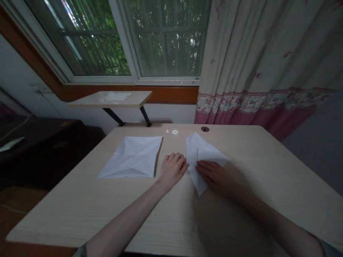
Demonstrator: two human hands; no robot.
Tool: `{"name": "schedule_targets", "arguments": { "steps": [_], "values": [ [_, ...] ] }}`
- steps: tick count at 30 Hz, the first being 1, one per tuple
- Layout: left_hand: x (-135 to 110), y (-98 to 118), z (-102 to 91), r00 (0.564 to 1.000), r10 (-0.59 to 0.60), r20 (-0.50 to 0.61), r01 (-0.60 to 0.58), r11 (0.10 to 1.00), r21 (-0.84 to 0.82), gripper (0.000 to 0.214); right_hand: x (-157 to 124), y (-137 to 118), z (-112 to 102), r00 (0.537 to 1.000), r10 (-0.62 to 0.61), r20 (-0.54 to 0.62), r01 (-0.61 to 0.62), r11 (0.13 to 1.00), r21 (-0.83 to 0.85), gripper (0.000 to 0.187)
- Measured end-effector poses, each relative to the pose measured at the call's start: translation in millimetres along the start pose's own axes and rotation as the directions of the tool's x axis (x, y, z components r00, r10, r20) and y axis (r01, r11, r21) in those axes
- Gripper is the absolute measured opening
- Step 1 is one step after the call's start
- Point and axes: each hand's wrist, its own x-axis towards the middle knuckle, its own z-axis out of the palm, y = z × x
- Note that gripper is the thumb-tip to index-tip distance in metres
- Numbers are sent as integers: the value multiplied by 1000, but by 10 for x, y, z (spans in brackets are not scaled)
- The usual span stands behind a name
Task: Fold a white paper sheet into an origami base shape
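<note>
Folded paper: white sheet (199, 151), partly folded into a pointed shape, lies flat on the tabletop (241, 200) just right of centre, its lower tip pointing toward the person.
Handling: looks light and thin, limp away from the creases, easy to crumple or slide on the smooth wood; best taken by an edge or pinned flat along a fold.
Right hand: right hand (217, 176) rests palm-down on the lower right part of the folded paper; fingers (205, 166) stretched out flat and close together, pressing the sheet, gripping nothing.
Left hand: left hand (173, 168) sits just beside the paper's left edge; fingers (178, 159) curled loosely inward, the tips touching or nearly touching that edge, cannot tell which; nothing enclosed.
Second sheet: creased square sheet (132, 157) lies opened out flat to the left, apart from both hands.
Surroundings: small side shelf (112, 99) under the window (120, 39); patterned curtain (268, 64) at right.
</note>
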Motion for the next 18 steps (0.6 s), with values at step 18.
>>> {"name": "schedule_targets", "arguments": {
  "steps": [18],
  "values": [
    [2,4,28,1000,-12,14,12,1000,-3,14,26,-23,5,1000,16,-16,-17,997,-79,42]
  ]
}}
